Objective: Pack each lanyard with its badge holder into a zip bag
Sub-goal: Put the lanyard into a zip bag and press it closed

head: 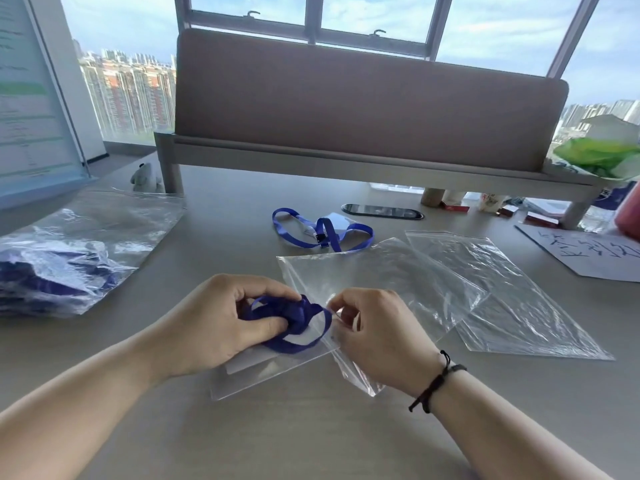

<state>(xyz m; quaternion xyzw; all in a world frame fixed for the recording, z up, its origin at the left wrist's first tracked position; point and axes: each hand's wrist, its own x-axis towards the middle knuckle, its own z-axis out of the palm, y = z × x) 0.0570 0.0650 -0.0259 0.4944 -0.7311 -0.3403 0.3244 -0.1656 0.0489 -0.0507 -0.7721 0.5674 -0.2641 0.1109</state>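
— Head view, near centre of desk (242, 216): left hand (221, 320) gripping a bunched blue lanyard (294, 318), thumb and fingers curled round the wad. Clear badge holder (266, 368) lying flat beneath, partly under that hand, white insert showing.

— And the right?

— Right hand (377, 337) pinching the edge of a clear zip bag (391, 282), thumb and forefinger closed narrow on the plastic just beside the lanyard loop. Black cord bracelet (438, 382) at that wrist. Bag mouth facing the lanyard; lanyard touching it, whether partly in cannot be told.

— Other task items?

— Second zip bag (512, 299) flat on the desk, partly under the first, to the right. Second lanyard with holder (323, 230) loose farther back, well apart from both hands. Stack of filled bags (65, 268) at far left (blue showing through the plastic).

— Surroundings?

— Padded divider panel (363, 109) on a raised shelf across the back, window behind. Black phone (382, 212) under the shelf. White sheet with brush lettering (588, 254) at right edge. Green plastic (599, 155) on the shelf, far right. Small grey plush (145, 178) at back left.
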